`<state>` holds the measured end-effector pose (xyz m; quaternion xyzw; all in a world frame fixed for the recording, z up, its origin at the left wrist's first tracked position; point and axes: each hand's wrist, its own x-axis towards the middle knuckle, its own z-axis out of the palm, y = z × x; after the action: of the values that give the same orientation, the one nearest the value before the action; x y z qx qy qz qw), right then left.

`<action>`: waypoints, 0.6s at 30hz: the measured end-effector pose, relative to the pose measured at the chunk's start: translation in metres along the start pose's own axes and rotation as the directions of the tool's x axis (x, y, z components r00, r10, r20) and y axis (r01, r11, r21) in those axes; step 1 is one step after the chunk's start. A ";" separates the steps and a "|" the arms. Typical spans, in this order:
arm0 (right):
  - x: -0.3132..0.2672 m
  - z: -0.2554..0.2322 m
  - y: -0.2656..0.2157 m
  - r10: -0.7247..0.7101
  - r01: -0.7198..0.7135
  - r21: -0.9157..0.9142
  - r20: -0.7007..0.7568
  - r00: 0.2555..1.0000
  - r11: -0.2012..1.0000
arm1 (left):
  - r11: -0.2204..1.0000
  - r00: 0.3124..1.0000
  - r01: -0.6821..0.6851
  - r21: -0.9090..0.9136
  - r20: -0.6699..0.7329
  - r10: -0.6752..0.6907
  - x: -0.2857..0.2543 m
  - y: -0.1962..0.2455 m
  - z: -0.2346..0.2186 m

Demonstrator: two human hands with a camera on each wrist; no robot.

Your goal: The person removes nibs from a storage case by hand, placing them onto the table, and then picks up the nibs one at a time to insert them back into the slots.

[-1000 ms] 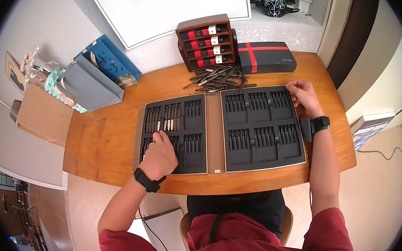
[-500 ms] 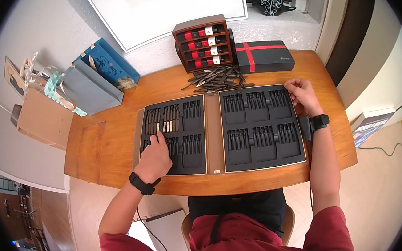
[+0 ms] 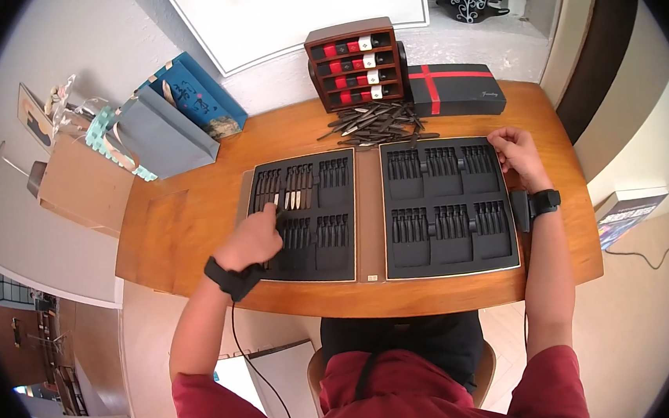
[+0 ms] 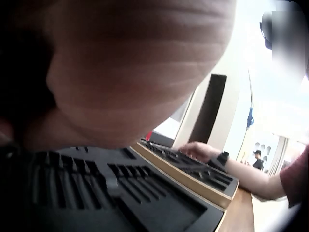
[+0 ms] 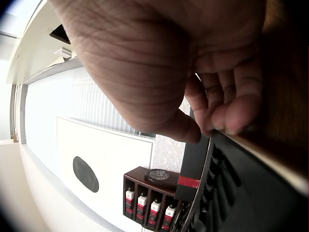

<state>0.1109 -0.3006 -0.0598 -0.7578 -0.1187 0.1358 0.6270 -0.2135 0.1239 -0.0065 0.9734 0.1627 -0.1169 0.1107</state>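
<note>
A two-panel case lies open on the table, with black slotted inserts in its left panel [image 3: 338, 199] and right panel [image 3: 408, 191]. Slim dark pieces [image 3: 293, 200], some with pale ends, fill slots at the left panel's upper left. My left hand [image 3: 249, 241] is over that panel, its index finger stretched out to a pale-ended piece; in the left wrist view the palm hides the fingertips. At the far right corner, my right hand [image 3: 519, 157] pinches the case's edge between thumb and fingers. Beyond the case lies a loose pile of similar dark slim pieces [image 3: 375, 123].
Behind the pile stands a wooden rack [image 3: 356, 66] of red, black and white items. To its right is a black box [image 3: 459, 89] with a red ribbon. Gift bags [image 3: 167, 132] stand at the table's left back, beside a cardboard box [image 3: 84, 177].
My left hand has drawn slightly back and left, from bent fingers at the pieces to one stretched index finger. My right hand stays at the corner. The head view has shifted a little.
</note>
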 end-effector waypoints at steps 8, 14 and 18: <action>0.003 -0.003 0.004 -0.002 0.002 0.007 0.009 1.000 1.000 | 0.776 0.970 0.215 -0.593 0.220 -0.100 0.047 0.033 -0.051; 0.001 -0.002 0.002 -0.010 0.010 0.018 -0.001 1.000 1.000 | 0.692 0.970 0.122 -0.712 0.234 0.071 0.123 0.075 -0.057; 0.000 -0.003 0.002 -0.017 0.017 0.028 -0.017 1.000 0.999 | 0.669 0.977 -0.003 -0.743 0.140 0.159 0.172 0.109 -0.057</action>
<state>0.1124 -0.3036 -0.0610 -0.7490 -0.1178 0.1257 0.6398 -0.0069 0.0876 0.0214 0.8354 0.1410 -0.1297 0.5152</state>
